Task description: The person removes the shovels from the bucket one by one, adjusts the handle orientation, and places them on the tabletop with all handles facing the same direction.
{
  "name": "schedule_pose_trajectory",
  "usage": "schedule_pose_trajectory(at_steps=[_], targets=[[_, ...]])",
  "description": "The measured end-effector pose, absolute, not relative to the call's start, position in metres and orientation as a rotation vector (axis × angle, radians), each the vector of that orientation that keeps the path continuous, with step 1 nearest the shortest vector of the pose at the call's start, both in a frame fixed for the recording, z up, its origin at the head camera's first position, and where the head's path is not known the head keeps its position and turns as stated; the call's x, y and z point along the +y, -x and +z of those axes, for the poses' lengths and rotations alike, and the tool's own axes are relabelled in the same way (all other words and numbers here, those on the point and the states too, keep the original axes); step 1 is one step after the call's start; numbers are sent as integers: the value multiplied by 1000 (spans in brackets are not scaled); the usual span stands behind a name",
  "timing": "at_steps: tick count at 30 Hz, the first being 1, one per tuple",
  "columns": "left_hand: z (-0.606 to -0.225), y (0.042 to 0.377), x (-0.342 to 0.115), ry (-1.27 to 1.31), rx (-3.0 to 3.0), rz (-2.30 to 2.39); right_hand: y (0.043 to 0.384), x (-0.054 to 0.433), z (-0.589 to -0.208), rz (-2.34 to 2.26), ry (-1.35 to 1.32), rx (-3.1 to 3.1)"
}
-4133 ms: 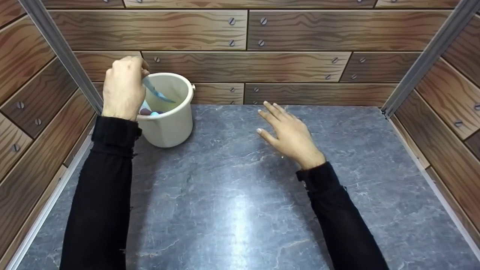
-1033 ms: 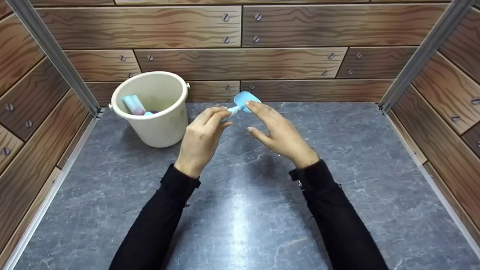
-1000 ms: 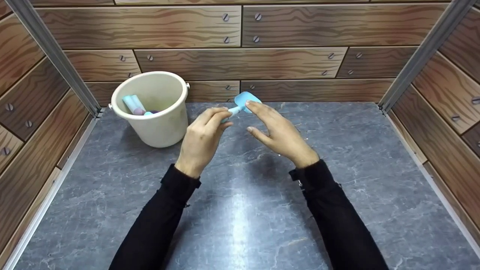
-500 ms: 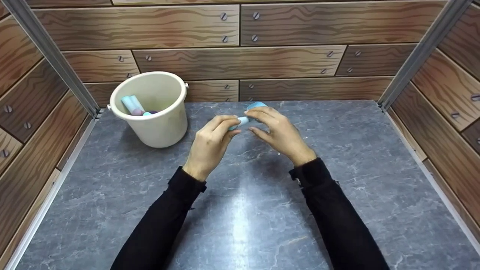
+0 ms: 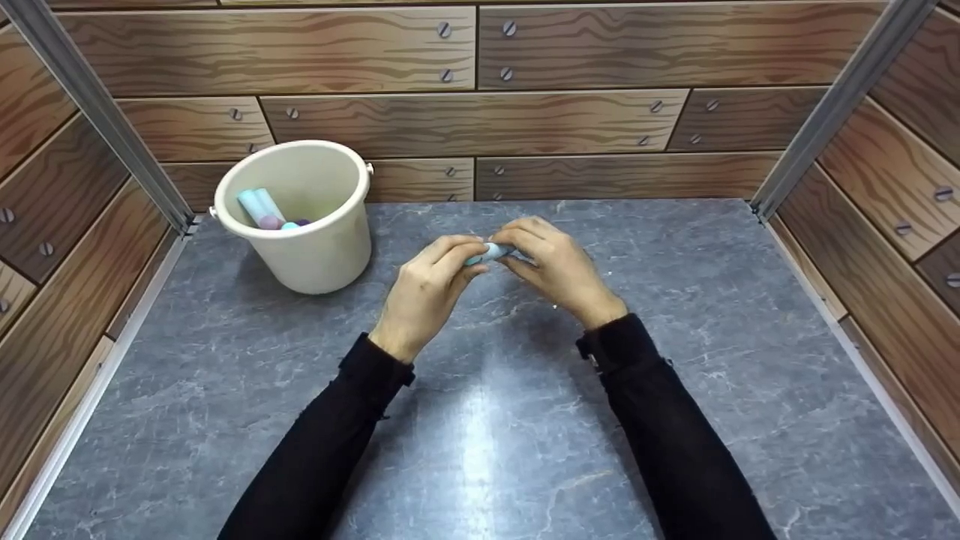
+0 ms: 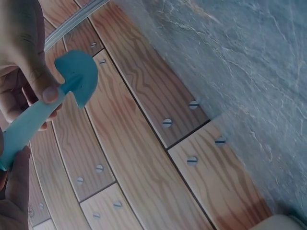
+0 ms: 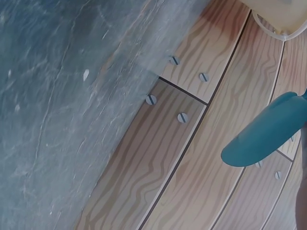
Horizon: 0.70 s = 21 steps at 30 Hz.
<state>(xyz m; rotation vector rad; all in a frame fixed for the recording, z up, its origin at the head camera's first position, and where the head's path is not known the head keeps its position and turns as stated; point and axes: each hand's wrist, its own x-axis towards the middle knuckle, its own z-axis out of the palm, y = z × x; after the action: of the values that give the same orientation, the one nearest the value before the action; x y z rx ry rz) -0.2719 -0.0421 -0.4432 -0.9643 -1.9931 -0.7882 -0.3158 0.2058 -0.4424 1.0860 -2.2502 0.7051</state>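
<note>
A light-blue toy shovel is held between both hands above the grey marbled table top [image 5: 480, 420]. My left hand [image 5: 427, 289] pinches the end of its handle [image 6: 29, 122]. Fingers and thumb of my right hand [image 5: 559, 270] grip the shovel near its neck, with the thumb lying by the blade [image 6: 85, 79] in the left wrist view. The head view shows only a short stretch of handle [image 5: 491, 252] between the hands, the blade hidden behind the right fingers. In the right wrist view the curved blade [image 7: 264, 136] points down and left.
An off-white bucket [image 5: 319, 259] stands at the back left. Inside it lean light-blue pieces [image 5: 259, 206] with purple parts beside them. Wood-patterned walls [image 5: 405, 124] with metal corner posts [image 5: 832, 105] enclose the back and sides.
Earlier the left hand was at the bucket; it has brought the shovel across to the middle. The right hand, formerly spread with empty fingers, now grips the shovel, whose blade has swung out of sight.
</note>
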Motion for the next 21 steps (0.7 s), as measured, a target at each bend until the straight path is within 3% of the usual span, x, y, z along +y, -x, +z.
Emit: schedule_pose_trajectory(at_steps=[21], targets=[[-444,274,-50,953,-2130,-667,337,257,-448,792,-862,-2330]])
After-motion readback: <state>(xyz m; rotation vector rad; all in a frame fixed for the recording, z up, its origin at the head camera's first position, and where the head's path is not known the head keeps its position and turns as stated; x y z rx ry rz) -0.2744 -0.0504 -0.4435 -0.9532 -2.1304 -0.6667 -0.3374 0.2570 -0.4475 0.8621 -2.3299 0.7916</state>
